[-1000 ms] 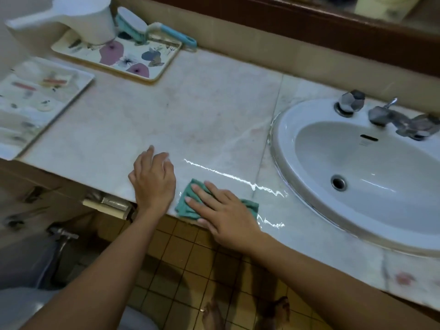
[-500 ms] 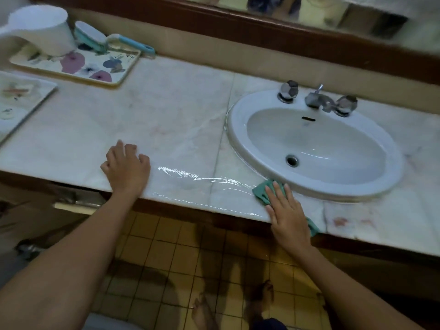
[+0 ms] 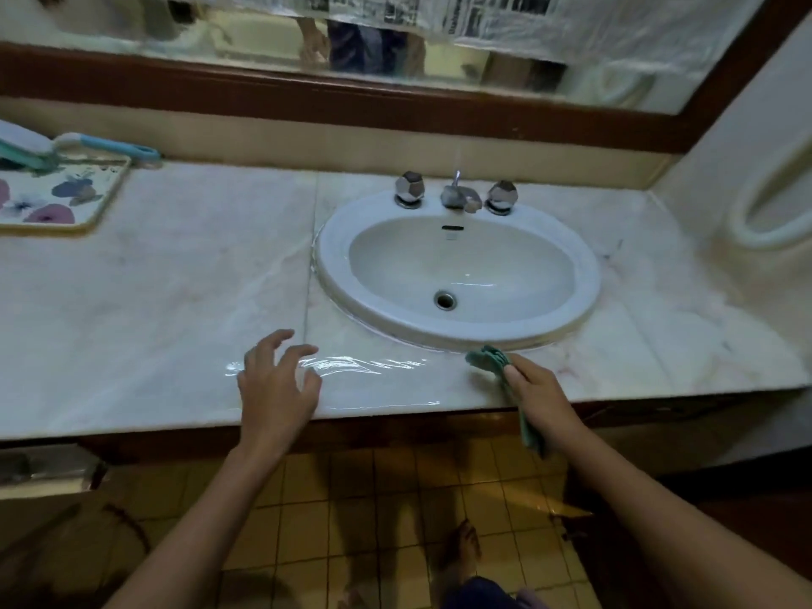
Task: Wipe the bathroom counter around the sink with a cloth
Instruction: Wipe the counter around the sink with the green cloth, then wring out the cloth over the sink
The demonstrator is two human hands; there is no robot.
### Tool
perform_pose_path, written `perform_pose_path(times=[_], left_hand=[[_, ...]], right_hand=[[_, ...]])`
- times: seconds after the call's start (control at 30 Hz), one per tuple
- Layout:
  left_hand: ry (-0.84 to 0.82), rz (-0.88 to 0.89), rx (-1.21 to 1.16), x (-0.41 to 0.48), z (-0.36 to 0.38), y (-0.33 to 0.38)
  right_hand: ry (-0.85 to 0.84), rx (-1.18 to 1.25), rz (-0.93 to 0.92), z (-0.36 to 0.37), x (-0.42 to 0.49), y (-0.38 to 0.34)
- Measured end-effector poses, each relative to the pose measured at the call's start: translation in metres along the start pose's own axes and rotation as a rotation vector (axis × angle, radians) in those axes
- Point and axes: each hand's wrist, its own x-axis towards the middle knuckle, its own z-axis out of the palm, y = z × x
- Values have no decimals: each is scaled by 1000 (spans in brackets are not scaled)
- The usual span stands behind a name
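Observation:
A pale marble counter [image 3: 175, 301] holds a white oval sink [image 3: 589, 274] with a chrome tap [image 3: 457, 196] and two knobs. My right hand [image 3: 538, 395] grips a teal cloth [image 3: 487, 358] at the counter's front edge, just below the sink rim; part of the cloth hangs down past the edge. My left hand [image 3: 277, 384] hovers over the front of the counter, left of the sink, fingers spread and curled, holding nothing. A wet shiny streak [image 3: 364, 367] lies on the marble between my hands.
A floral tray [image 3: 57, 200] with a teal-handled brush [image 3: 101, 145] sits at the far left. A mirror [image 3: 395, 46] with a dark wooden frame runs along the back. A wall with a white ring fixture [image 3: 773, 204] closes the right side. Yellow floor tiles lie below.
My right hand has slid the cloth rightwards along the front edge, and it now grips it instead of pressing flat. My left hand has lifted off the counter and moved right.

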Motion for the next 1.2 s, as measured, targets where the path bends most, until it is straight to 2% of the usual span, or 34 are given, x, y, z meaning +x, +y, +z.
perform_pose_path(times=[0.07, 0.13, 0.27, 0.4, 0.47, 0.53, 0.6, 0.67, 0.73, 0.83, 1.07, 1.13, 1.2], left_hand=[[-73, 210, -57, 6, 5, 35], [-147, 443, -41, 12, 9, 72], [-262, 882, 186, 32, 29, 131], [-325, 1060, 384, 64, 62, 167], [-262, 1089, 385, 83, 80, 180], [-156, 1116, 321, 106, 93, 194], [-94, 1122, 258, 132, 99, 207], [-109, 1133, 279, 158, 97, 220], [-163, 1154, 374, 184, 92, 232], [-231, 1141, 525, 219, 86, 255], [-318, 997, 693, 255, 98, 289], [-360, 835, 736, 253, 110, 297], [-496, 568, 691, 251, 120, 304]], right_hand=[[-24, 119, 27, -8, 5, -14], [-133, 320, 91, -16, 10, -27], [-417, 693, 309, -31, 25, -43], [-723, 853, 472, -49, 51, -48], [-801, 921, 487, -57, 70, -56], [-859, 891, 485, -66, 90, -69], [-872, 736, 466, -77, 111, -85], [-871, 507, 419, -90, 133, -100], [-899, 268, 342, -104, 153, -113], [-944, 67, 210, -122, 182, -128], [-749, -342, 16, -133, 238, -133], [-587, -478, -107, -128, 248, -129], [-442, -577, -242, -125, 254, -123]])
